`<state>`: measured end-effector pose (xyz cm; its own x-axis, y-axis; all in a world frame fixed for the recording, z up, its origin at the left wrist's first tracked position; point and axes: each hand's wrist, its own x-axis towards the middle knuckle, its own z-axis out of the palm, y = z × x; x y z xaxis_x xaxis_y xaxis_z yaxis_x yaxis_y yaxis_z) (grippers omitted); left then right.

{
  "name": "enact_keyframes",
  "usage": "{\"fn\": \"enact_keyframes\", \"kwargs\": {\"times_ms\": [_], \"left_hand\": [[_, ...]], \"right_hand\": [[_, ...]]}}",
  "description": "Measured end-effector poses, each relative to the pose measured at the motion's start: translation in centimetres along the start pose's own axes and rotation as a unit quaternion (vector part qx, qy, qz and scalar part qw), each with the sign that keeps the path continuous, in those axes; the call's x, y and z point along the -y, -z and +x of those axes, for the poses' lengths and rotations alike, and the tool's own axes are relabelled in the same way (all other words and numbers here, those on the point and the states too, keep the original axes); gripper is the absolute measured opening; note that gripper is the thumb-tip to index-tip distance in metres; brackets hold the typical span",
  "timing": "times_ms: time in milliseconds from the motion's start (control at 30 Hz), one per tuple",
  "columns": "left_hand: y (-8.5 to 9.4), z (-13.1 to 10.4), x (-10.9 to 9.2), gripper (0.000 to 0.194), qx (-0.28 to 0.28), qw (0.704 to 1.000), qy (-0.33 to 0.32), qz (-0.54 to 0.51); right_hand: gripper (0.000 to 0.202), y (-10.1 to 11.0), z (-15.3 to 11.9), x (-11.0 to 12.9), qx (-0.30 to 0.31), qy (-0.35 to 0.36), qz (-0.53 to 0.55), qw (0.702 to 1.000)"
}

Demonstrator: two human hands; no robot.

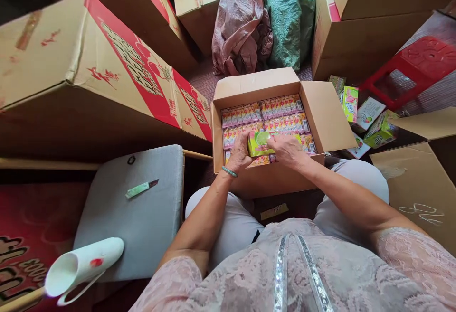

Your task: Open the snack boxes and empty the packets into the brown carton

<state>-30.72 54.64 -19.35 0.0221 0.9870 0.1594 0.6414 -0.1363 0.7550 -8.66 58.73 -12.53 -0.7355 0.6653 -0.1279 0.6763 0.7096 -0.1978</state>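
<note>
Above an open cardboard carton, a small green and pink box is held level between both hands. My left hand, with a beaded bracelet on its wrist, grips the box's left end. The fingers of my right hand are closed on its front and right part, covering some of it. Beneath the hands, rows of small yellow and purple packs fill the carton. Its right flap is folded outward.
Left: a grey seat with a green-handled knife and a white mug, beside large cartons. Right: several small boxes, a red stool and a cardboard box. Pink and green sacks stand ahead.
</note>
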Motion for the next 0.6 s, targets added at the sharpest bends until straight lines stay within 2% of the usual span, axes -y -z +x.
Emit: {"fn": "enact_keyframes", "kwargs": {"times_ms": [133,267,467,533,600], "left_hand": [[0.4,0.1,-0.7,0.074,0.013,1.0,-0.027,0.005],[0.7,0.1,-0.8,0.074,0.034,0.999,-0.003,0.02],[1.4,-0.4,-0.1,0.075,0.028,1.0,-0.001,-0.012],[1.5,-0.5,0.1,0.079,0.028,0.999,0.03,-0.02],[1.4,-0.6,0.3,0.083,0.017,0.995,0.092,-0.029]], "right_hand": [[0.035,-0.2,-0.2,0.7,-0.009,-0.033,-0.015,0.999],[0.037,-0.3,-0.5,-0.1,0.001,-0.023,-0.016,1.0],[0.039,-1.1,-1.4,-3.5,0.041,-0.039,-0.04,0.998],[0.043,-1.4,-1.7,-5.1,0.064,-0.067,-0.046,0.995],[0.046,-1.8,-2.1,-6.8,0.098,-0.102,-0.054,0.988]]}}
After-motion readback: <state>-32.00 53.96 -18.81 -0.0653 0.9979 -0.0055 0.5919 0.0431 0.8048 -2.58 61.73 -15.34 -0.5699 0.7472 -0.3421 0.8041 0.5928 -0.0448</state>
